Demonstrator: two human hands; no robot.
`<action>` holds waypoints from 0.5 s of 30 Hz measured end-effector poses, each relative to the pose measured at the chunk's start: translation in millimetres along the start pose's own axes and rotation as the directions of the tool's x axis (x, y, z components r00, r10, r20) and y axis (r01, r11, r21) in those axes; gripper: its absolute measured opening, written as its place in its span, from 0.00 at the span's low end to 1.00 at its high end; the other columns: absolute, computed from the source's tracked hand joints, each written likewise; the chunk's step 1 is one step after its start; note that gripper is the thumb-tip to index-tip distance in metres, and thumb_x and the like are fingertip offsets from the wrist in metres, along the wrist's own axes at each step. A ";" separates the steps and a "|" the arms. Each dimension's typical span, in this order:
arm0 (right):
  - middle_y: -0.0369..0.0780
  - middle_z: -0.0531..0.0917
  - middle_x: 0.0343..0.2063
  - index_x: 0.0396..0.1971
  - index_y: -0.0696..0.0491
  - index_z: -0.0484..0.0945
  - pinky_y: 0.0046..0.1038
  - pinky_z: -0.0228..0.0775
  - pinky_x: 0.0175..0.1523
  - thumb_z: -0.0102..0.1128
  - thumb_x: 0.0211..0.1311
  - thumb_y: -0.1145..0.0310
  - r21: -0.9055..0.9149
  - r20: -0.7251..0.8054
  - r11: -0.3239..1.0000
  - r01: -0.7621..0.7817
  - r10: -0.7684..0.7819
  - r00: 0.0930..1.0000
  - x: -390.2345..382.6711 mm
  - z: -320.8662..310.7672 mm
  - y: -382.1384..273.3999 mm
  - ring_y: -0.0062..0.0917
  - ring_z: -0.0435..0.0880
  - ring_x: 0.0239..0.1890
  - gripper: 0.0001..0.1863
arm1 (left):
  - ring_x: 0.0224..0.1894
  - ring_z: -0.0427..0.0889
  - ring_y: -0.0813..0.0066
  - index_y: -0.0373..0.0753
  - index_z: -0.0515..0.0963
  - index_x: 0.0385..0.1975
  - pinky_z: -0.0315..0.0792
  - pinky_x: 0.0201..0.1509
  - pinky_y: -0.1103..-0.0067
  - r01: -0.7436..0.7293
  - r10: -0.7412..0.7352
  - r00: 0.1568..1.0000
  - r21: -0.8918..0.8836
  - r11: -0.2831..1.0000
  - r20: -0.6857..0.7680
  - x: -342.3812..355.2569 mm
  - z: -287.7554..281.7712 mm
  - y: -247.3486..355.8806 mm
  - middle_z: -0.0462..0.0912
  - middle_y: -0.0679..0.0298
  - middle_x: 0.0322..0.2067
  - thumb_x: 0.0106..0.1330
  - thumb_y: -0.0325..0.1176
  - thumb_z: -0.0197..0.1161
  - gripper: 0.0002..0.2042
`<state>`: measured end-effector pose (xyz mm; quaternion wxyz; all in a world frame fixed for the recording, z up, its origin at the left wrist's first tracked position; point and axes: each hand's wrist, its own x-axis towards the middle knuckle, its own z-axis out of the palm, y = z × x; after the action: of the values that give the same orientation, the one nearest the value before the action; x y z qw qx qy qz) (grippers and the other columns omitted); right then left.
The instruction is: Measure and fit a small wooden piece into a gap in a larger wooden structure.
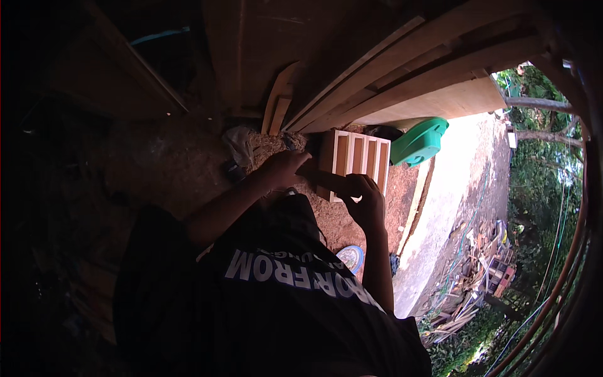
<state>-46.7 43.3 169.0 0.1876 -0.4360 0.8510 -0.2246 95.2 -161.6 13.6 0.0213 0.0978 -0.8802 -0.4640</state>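
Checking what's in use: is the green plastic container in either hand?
No: the green plastic container lies apart on the ground, while both hands are on the slatted pale wooden frame.

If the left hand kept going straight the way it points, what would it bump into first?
Probably the pale slatted wooden frame: the left hand points toward its near edge and seems to touch it already, though shadow hides the exact contact.

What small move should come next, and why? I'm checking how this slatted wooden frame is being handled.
Probably press the dark strip flat against the frame. The left hand holds its one end and the right hand grips the other at the frame's lower edge, so it looks positioned but not yet seated.
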 end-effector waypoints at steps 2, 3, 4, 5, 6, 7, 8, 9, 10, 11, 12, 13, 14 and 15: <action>0.42 0.85 0.41 0.43 0.52 0.81 0.41 0.78 0.49 0.74 0.50 0.70 0.026 0.010 0.997 0.076 -0.077 0.997 26.9 17.7 24.9 0.42 0.84 0.47 0.18 | 0.50 0.84 0.50 0.38 0.75 0.57 0.78 0.53 0.62 0.225 -0.222 0.972 0.034 0.974 -0.075 -13.8 -15.8 -39.5 0.83 0.52 0.47 0.61 0.41 0.72 0.26; 0.42 0.85 0.41 0.43 0.52 0.81 0.41 0.78 0.49 0.74 0.50 0.70 0.040 0.034 0.994 0.098 -0.100 0.994 40.6 26.9 39.1 0.42 0.84 0.47 0.18 | 0.50 0.84 0.50 0.37 0.74 0.58 0.78 0.54 0.62 0.346 -0.346 0.932 -0.025 0.938 -0.108 -26.9 -24.3 -60.6 0.83 0.51 0.48 0.63 0.43 0.71 0.26; 0.42 0.85 0.40 0.42 0.52 0.81 0.42 0.78 0.49 0.72 0.52 0.70 0.044 0.023 0.989 0.140 -0.141 0.990 54.9 36.9 54.0 0.43 0.84 0.47 0.16 | 0.53 0.83 0.48 0.36 0.74 0.58 0.77 0.56 0.61 0.468 -0.461 0.876 0.021 0.883 -0.141 -46.6 -31.4 -79.4 0.82 0.49 0.51 0.64 0.44 0.70 0.26; 0.42 0.84 0.39 0.41 0.52 0.81 0.42 0.77 0.49 0.70 0.53 0.70 0.061 0.014 0.984 0.166 -0.168 0.986 69.0 46.9 69.7 0.44 0.83 0.47 0.14 | 0.55 0.81 0.47 0.36 0.74 0.58 0.76 0.58 0.60 0.568 -0.548 0.813 0.060 0.821 -0.195 -71.9 -38.2 -95.9 0.81 0.46 0.53 0.65 0.46 0.68 0.27; 0.41 0.85 0.37 0.39 0.53 0.82 0.37 0.79 0.46 0.75 0.52 0.71 0.003 -0.016 0.977 0.215 -0.214 0.977 83.8 57.0 86.0 0.39 0.85 0.42 0.14 | 0.55 0.81 0.47 0.36 0.75 0.58 0.75 0.59 0.60 0.627 -0.583 0.766 0.111 0.771 -0.271 -99.7 -42.4 -108.4 0.81 0.46 0.52 0.66 0.47 0.67 0.26; 0.41 0.85 0.37 0.39 0.53 0.82 0.37 0.79 0.46 0.75 0.52 0.71 0.009 -0.006 0.970 0.244 -0.244 0.970 96.6 67.0 102.6 0.39 0.85 0.42 0.14 | 0.56 0.80 0.47 0.36 0.75 0.57 0.74 0.60 0.60 0.699 -0.627 0.701 0.152 0.699 -0.340 -128.2 -43.4 -116.0 0.82 0.46 0.51 0.67 0.48 0.66 0.26; 0.42 0.85 0.37 0.39 0.52 0.82 0.38 0.79 0.46 0.74 0.52 0.71 -0.009 0.014 0.970 0.243 -0.242 0.970 111.3 76.8 119.2 0.40 0.85 0.43 0.14 | 0.56 0.80 0.47 0.37 0.76 0.57 0.74 0.61 0.60 0.733 -0.653 0.654 0.106 0.672 -0.382 -158.6 -47.5 -120.5 0.82 0.46 0.51 0.67 0.48 0.65 0.25; 0.42 0.85 0.37 0.39 0.52 0.82 0.38 0.78 0.47 0.74 0.52 0.71 -0.026 0.051 0.970 0.243 -0.242 0.969 123.7 86.1 135.9 0.41 0.84 0.44 0.14 | 0.57 0.80 0.47 0.37 0.76 0.57 0.74 0.61 0.60 0.805 -0.733 0.562 0.046 0.592 -0.383 -187.0 -47.2 -118.6 0.82 0.46 0.52 0.68 0.49 0.64 0.25; 0.43 0.84 0.38 0.40 0.51 0.82 0.42 0.78 0.47 0.73 0.50 0.72 -0.038 0.085 0.961 0.275 -0.271 0.959 137.8 96.3 151.2 0.44 0.84 0.45 0.16 | 0.57 0.80 0.50 0.37 0.76 0.57 0.74 0.61 0.62 0.847 -0.754 0.456 -0.030 0.531 -0.473 -212.7 -41.3 -109.6 0.82 0.47 0.53 0.69 0.49 0.64 0.24; 0.43 0.84 0.38 0.40 0.51 0.82 0.42 0.78 0.47 0.73 0.50 0.72 0.002 0.093 0.934 0.356 -0.355 0.930 150.5 104.3 166.1 0.44 0.84 0.45 0.16 | 0.58 0.81 0.52 0.38 0.76 0.57 0.74 0.61 0.64 0.887 -0.782 0.326 -0.116 0.448 -0.531 -233.0 -33.9 -97.5 0.82 0.48 0.54 0.71 0.48 0.63 0.23; 0.44 0.84 0.39 0.40 0.51 0.81 0.44 0.78 0.46 0.73 0.49 0.72 -0.009 0.057 0.922 0.387 -0.386 0.921 162.3 113.7 178.4 0.45 0.84 0.44 0.16 | 0.58 0.81 0.52 0.38 0.76 0.57 0.74 0.61 0.64 0.899 -0.789 0.293 -0.125 0.419 -0.540 -245.4 -24.4 -84.6 0.82 0.48 0.54 0.71 0.48 0.63 0.23; 0.45 0.83 0.39 0.40 0.51 0.80 0.46 0.77 0.46 0.73 0.48 0.72 -0.022 0.016 0.913 0.406 -0.406 0.914 172.8 122.1 189.3 0.46 0.83 0.44 0.17 | 0.59 0.81 0.55 0.38 0.76 0.57 0.74 0.61 0.66 0.802 -0.804 0.170 -0.394 0.449 -0.570 -255.0 -14.8 -69.4 0.82 0.50 0.54 0.72 0.48 0.62 0.22; 0.45 0.82 0.39 0.39 0.51 0.79 0.49 0.76 0.46 0.72 0.48 0.70 0.013 -0.027 0.892 0.452 -0.452 0.892 184.4 129.5 199.0 0.48 0.83 0.44 0.16 | 0.59 0.81 0.58 0.39 0.76 0.58 0.74 0.61 0.68 0.638 -0.830 0.044 -0.624 0.452 -0.556 -259.5 -5.5 -54.9 0.83 0.52 0.55 0.73 0.48 0.61 0.22; 0.45 0.82 0.39 0.39 0.51 0.79 0.49 0.76 0.46 0.72 0.48 0.70 0.018 -0.016 0.898 0.439 -0.439 0.898 194.1 137.1 206.5 0.48 0.83 0.44 0.16 | 0.59 0.81 0.58 0.39 0.76 0.58 0.74 0.61 0.68 0.640 -0.819 0.046 -0.613 0.463 -0.571 -258.9 3.8 -42.7 0.82 0.52 0.55 0.73 0.48 0.61 0.22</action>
<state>-218.6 -39.9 -81.3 0.1318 -0.6133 0.7295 -0.2725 354.9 -132.3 -9.8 0.1993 0.7326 -0.5267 -0.3824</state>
